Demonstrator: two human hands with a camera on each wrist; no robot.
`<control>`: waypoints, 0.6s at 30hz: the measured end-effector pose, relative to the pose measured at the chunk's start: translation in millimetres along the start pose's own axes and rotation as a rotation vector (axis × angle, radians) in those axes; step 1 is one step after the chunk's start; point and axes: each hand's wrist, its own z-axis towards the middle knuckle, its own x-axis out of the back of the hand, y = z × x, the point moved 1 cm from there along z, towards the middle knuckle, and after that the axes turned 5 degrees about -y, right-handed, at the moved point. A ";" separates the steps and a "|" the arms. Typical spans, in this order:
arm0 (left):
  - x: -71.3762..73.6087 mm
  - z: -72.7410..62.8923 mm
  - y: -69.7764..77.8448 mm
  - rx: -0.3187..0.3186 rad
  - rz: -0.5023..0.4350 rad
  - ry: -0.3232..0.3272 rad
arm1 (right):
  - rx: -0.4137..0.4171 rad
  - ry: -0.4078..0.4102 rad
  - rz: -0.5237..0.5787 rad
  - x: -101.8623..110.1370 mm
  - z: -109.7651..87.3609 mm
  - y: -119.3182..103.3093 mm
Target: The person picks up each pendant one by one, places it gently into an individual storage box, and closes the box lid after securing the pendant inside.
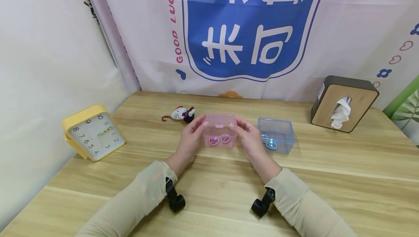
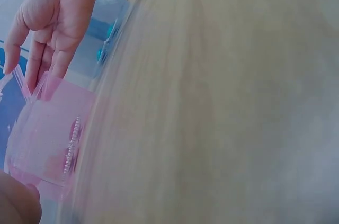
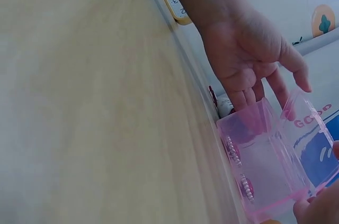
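A translucent pink plastic box [image 1: 207,131] stands on the table, its hinged lid [image 3: 306,134] raised at an angle. Inside, against the front wall, lie two heart-shaped purple gems [image 1: 225,138] with beaded rims. My left hand [image 1: 191,135] holds the box's left side, its thumb at the lid's corner and other fingers along the side wall. On the opposite side, my right hand [image 1: 250,138] holds it the same way, thumb on the lid's right corner. Just right of that hand stands a translucent blue box [image 1: 284,135] containing blue heart-shaped gems [image 1: 271,145].
A plush cat charm [image 1: 179,113] with a clip lies behind the left hand. At the left edge stands a yellow clock [image 1: 95,133]. A wood-fronted tissue box [image 1: 343,104] stands at the back right, before a printed cloth [image 1: 150,40].
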 end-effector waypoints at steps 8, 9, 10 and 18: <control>1.0 -1.1 -5.0 -0.023 -0.004 -0.019 | -0.002 -0.001 0.008 -0.2 -2.7 3.8; 1.0 -1.1 -5.5 -0.024 -0.006 -0.025 | -0.002 -0.002 0.007 0.1 -3.0 4.2; 1.1 -1.2 -6.1 -0.026 -0.009 -0.032 | -0.005 -0.003 0.009 0.3 -3.2 4.8; -1.2 -1.5 -10.7 0.009 -0.063 -0.044 | -0.008 0.003 0.025 0.1 -5.2 7.9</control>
